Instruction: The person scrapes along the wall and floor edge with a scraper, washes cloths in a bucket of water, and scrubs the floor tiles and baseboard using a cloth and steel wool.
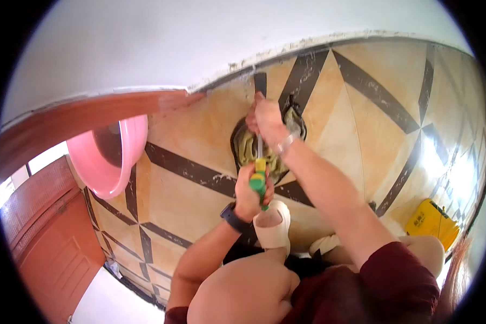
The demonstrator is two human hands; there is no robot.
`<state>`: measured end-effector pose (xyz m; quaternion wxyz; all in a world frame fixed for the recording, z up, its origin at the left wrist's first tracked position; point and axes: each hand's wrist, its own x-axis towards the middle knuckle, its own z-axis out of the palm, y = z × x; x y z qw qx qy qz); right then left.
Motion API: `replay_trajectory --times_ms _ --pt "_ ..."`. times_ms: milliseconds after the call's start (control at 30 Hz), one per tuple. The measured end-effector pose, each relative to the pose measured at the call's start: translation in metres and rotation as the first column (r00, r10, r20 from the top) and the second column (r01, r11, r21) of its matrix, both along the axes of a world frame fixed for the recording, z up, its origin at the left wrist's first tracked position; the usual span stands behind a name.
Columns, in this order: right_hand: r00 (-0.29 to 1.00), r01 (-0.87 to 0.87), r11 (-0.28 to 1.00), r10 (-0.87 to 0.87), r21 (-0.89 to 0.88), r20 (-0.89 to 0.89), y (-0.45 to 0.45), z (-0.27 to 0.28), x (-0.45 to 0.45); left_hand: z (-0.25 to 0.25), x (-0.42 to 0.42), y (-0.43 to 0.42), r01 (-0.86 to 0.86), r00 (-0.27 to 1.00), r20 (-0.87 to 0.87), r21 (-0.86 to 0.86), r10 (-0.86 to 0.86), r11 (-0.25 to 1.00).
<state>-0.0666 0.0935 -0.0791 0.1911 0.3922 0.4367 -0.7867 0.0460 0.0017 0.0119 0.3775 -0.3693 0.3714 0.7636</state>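
Observation:
My left hand (pixel 247 189), with a dark watch on its wrist, is closed around the green and yellow handle of what looks like a screwdriver (pixel 258 181). Its pale metal shaft points away from me, up to my right hand (pixel 265 114). That hand wears a silvery bracelet, and its fingers are closed near the shaft's far end; what they pinch is hidden. Below both hands an olive-yellow bag with dark edges (pixel 244 147) lies spread on the floor. I cannot make out what is in it.
A pink basin (pixel 136 148) stands on its side at the left, by a reddish-brown board (pixel 92 116). A white wall (pixel 200 43) borders the patterned tile floor (pixel 200 135). Cream slippers (pixel 279 227) are on my feet. A yellow dustpan-like object (pixel 433 222) lies at right.

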Motion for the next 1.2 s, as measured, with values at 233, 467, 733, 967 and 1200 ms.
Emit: replay_trajectory --times_ms 233,467,733,967,1200 --pt "0.986 0.0 0.999 -0.005 0.035 0.165 0.01 0.033 -0.004 0.002 0.004 0.022 0.017 0.999 0.041 -0.009 -0.017 1.0" --pt "0.986 -0.05 0.996 0.039 0.068 0.161 0.015 0.025 -0.003 0.006 0.015 0.033 -0.014 1.0 -0.022 -0.106 0.012 0.994" --pt "0.998 0.037 0.931 -0.016 -0.363 0.059 0.025 0.046 0.005 0.016 -0.009 -0.002 -0.415 0.91 0.298 0.613 0.289 0.673" --pt "0.901 -0.418 0.908 0.42 0.036 -0.108 0.053 0.054 0.049 0.029 0.018 0.003 -0.34 0.937 0.093 0.464 0.337 0.818" --pt "0.873 -0.476 0.863 0.487 0.171 -0.028 0.076 0.055 0.045 0.041 0.009 -0.001 0.282 0.213 -0.679 -0.646 -0.703 0.709"
